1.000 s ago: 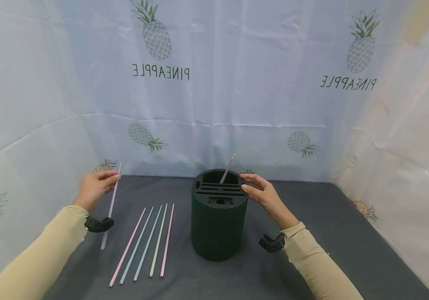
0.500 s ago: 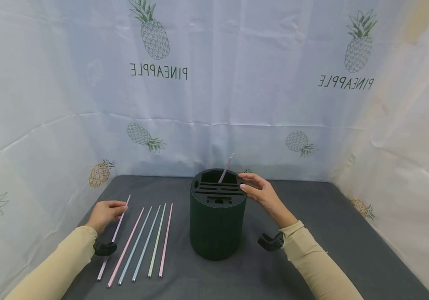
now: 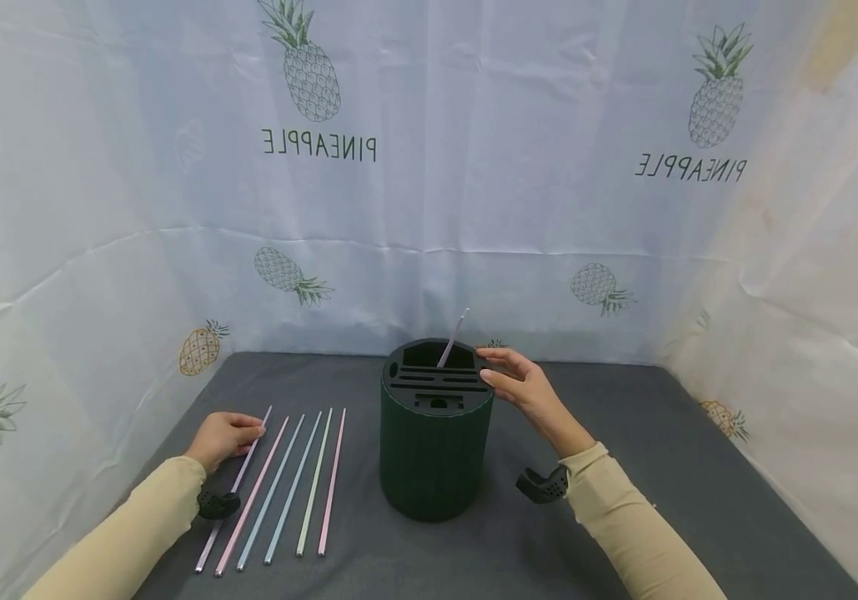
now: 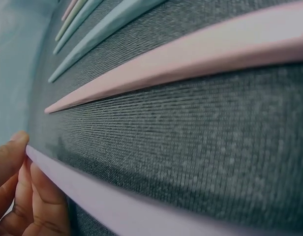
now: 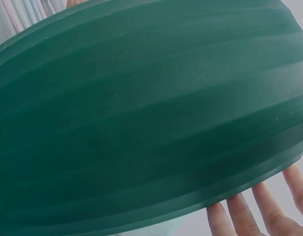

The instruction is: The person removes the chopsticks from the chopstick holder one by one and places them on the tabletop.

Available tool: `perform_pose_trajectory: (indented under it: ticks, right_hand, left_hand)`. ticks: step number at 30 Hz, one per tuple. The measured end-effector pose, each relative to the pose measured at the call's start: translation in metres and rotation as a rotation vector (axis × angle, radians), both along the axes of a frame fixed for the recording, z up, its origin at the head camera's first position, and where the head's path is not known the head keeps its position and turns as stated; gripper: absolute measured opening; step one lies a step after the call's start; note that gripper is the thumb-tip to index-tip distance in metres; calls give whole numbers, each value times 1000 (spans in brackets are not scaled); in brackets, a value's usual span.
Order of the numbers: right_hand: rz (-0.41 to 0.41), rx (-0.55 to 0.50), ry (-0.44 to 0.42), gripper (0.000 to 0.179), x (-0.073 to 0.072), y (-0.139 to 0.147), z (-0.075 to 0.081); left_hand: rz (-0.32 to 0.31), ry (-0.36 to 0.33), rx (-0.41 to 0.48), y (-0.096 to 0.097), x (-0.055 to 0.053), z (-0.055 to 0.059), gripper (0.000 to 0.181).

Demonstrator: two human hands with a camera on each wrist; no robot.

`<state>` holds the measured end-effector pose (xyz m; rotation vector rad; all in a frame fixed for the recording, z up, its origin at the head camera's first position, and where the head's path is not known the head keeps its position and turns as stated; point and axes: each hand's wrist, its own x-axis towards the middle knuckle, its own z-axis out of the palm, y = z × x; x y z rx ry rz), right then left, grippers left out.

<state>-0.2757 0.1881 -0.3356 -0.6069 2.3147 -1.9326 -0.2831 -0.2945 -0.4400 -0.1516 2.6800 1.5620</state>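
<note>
In the head view my left hand (image 3: 224, 440) pinches a light purple chopstick (image 3: 240, 475) near its thin far end. The stick lies low along the table, left of a pink chopstick (image 3: 253, 496); the left wrist view shows thumb and fingertips on its tip. My right hand (image 3: 532, 398) rests on the upper right side of a dark green utensil holder (image 3: 434, 462), its fingers extended and touching the rim. In the right wrist view the fingertips meet the edge of the ribbed wall. Another purplish chopstick (image 3: 454, 337) leans in the holder's rear compartment.
Right of the pink chopstick lie two blue chopsticks, a green chopstick (image 3: 315, 483) and a second pink chopstick (image 3: 333, 483), in a slightly fanned row. The table has a dark grey cloth (image 3: 624, 417). White pineapple-print curtains (image 3: 504, 183) stand behind and at both sides.
My left hand has come down and toward the row, lowering the purple chopstick from a raised position to beside the pink one. The right hand and the holder have stayed put.
</note>
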Motion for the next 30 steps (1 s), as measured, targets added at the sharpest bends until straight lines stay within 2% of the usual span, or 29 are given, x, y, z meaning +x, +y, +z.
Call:
perform_pose_trajectory:
  ticks: [11, 21, 30]
  right_hand:
    - [-3, -9, -4, 48, 0, 0, -1]
    - [-7, -18, -6, 49, 0, 0, 0]
    - [-12, -16, -7, 50, 0, -1, -1]
  left_hand:
    - [24, -24, 16, 5, 2, -1, 28]
    - [92, -42, -23, 6, -7, -10, 24]
    - [99, -38, -53, 8, -5, -10, 21]
